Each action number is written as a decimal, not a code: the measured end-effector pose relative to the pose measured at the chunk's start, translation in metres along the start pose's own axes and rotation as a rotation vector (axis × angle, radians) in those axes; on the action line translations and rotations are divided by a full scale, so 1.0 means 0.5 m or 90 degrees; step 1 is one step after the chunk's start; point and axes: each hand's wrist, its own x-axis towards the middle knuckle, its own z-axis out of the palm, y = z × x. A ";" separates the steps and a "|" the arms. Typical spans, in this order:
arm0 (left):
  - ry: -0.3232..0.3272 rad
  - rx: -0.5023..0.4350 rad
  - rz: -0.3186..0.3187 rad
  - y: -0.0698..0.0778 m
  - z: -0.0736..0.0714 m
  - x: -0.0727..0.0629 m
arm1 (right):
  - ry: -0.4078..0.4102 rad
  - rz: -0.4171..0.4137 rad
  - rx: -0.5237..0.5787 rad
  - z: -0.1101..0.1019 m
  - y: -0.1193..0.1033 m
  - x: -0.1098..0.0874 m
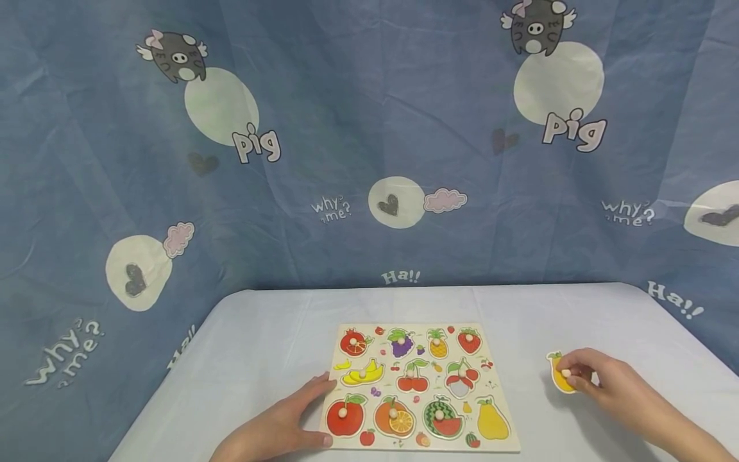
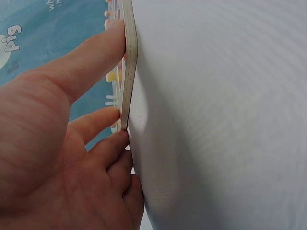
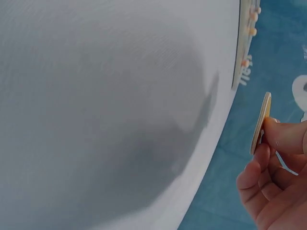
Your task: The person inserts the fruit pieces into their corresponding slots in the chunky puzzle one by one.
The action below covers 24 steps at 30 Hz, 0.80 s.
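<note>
A pear puzzle piece (image 1: 559, 378), yellow-orange with a green leaf, is pinched by its small knob between the thumb and fingers of my right hand (image 1: 613, 386), to the right of the board. In the right wrist view the piece (image 3: 260, 125) appears nearly edge-on, raised above the white surface. My left hand (image 1: 281, 418) touches the left edge of the wooden fruit puzzle board (image 1: 503, 444), thumb and fingers spread along it. The left wrist view shows the thumb against the board's side (image 2: 131, 62). At the board's lower right, the pear picture (image 1: 492, 421) has no knob.
Knobbed fruit pieces sit in the board, among them an apple (image 1: 345, 417), a watermelon (image 1: 443, 420) and bananas (image 1: 362, 373). A white cloth (image 1: 277, 333) covers the table. Behind stands a blue patterned curtain (image 1: 323, 128).
</note>
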 end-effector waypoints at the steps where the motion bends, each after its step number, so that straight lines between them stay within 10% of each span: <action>1: 0.001 0.002 0.001 0.000 0.000 0.000 | -0.004 0.004 0.003 0.000 -0.004 0.001; 24: 0.004 0.013 0.005 -0.002 -0.001 0.000 | -0.074 0.048 0.098 0.014 -0.063 0.025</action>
